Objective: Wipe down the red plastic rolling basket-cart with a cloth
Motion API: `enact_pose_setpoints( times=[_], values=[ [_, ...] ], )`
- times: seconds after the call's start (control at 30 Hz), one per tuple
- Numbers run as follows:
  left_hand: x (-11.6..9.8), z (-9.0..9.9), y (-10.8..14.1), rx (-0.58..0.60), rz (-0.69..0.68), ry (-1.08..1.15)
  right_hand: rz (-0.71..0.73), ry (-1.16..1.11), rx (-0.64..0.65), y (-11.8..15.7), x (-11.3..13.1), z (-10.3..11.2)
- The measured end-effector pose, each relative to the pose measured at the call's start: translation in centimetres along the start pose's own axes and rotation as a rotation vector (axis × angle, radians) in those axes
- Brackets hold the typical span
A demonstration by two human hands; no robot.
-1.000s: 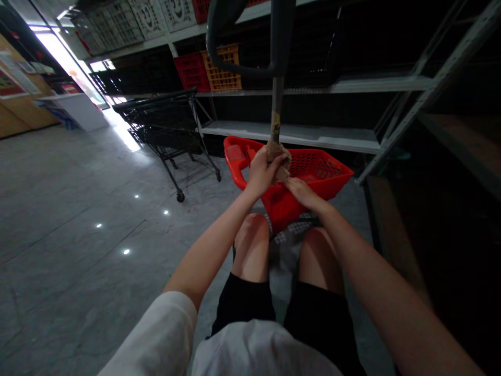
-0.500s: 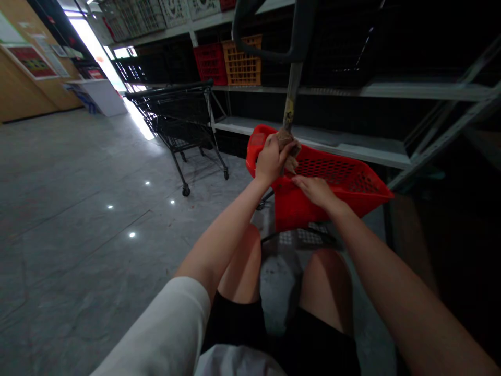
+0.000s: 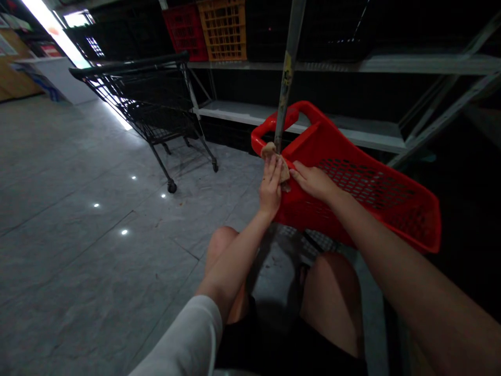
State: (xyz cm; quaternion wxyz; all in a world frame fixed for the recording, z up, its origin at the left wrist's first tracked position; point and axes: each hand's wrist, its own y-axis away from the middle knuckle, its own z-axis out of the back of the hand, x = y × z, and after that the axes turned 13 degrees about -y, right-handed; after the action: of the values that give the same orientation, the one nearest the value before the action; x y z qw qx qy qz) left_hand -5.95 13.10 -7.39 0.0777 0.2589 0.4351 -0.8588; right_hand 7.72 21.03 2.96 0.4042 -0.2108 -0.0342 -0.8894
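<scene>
Left hand [image 3: 270, 188] pinches a rough tan cloth rag [image 3: 285, 172] bunched at the lower end of a scuffed metal pole [image 3: 287, 78], probably a firm grip, though the dim view makes it hard to tell. Right hand [image 3: 313, 181] is open, fingers extended toward the rag, above a red perforated plastic basket [image 3: 364, 183]. The rag is on the pole, not off it. A wire shopping cart [image 3: 156, 104] stands on the tile floor nearby.

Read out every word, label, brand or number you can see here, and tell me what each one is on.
Nothing here can be read with certainty.
Yellow label on the metal pole: too blurred to read.
Red sign on the white counter: too small to read.
Papers on the wooden wall: too small to read.
</scene>
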Motion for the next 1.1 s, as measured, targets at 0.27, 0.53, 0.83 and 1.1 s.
enact_pose_setpoints(
  times=[0.27, 0.53, 0.83, 1.1],
  values=[
    [-1.4, -5.8, 12.1, 0.220, 0.328, 0.115, -0.096, -0.031, -0.040, -0.5, 0.6, -0.3],
    [-3.3, -2.5, -5.0, -0.203, 0.250, 0.254, 0.002, -0.091, -0.152, -0.8, -0.7, -1.3],
    [-1.7, -3.9, 9.0, 0.165, 0.732, 0.226, -0.119, -0.036, -0.144, 0.3, 0.9, -0.8],
    [-2.6, -5.4, 9.2, 0.192, 0.978, 0.204, -0.230, 0.000, -0.043, 1.2, 2.5, 1.2]
  ],
)
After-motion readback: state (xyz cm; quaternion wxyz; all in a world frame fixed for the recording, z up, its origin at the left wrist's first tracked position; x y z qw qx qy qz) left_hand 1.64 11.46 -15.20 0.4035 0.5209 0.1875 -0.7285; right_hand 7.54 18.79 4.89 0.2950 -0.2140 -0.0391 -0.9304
